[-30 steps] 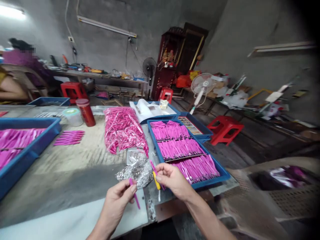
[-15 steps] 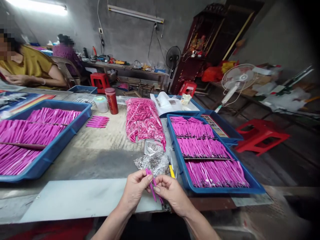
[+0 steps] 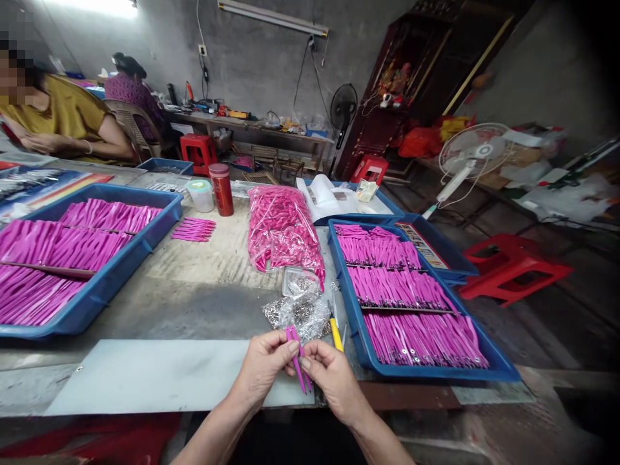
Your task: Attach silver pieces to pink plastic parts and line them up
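Note:
My left hand (image 3: 263, 363) pinches slim magenta pieces (image 3: 303, 381), long and narrow like tweezers, between thumb and fingers. Beside it, my right hand (image 3: 333, 372) is closed with its fingertips against the same pieces; whether it has a separate small part is hidden. Just beyond the hands lies a clear plastic bag of small silvery metal parts (image 3: 310, 313). A yellow-handled tool (image 3: 336, 334) rests to the right of that bag. Under and left of my hands is a pale flat sheet (image 3: 159, 374) on the table.
Blue trays of magenta pieces stand left (image 3: 159, 239) and right (image 3: 356, 332). A bag of pink parts (image 3: 283, 229), a small row of pieces (image 3: 194, 229), a red jar (image 3: 221, 190) and a lidded tub (image 3: 200, 196) are farther back. A co-worker (image 3: 72, 123) sits at far left.
The magenta pieces between my hands have turned slightly and lie closer side by side. My view has shifted a little, so the surroundings appear moved to the right.

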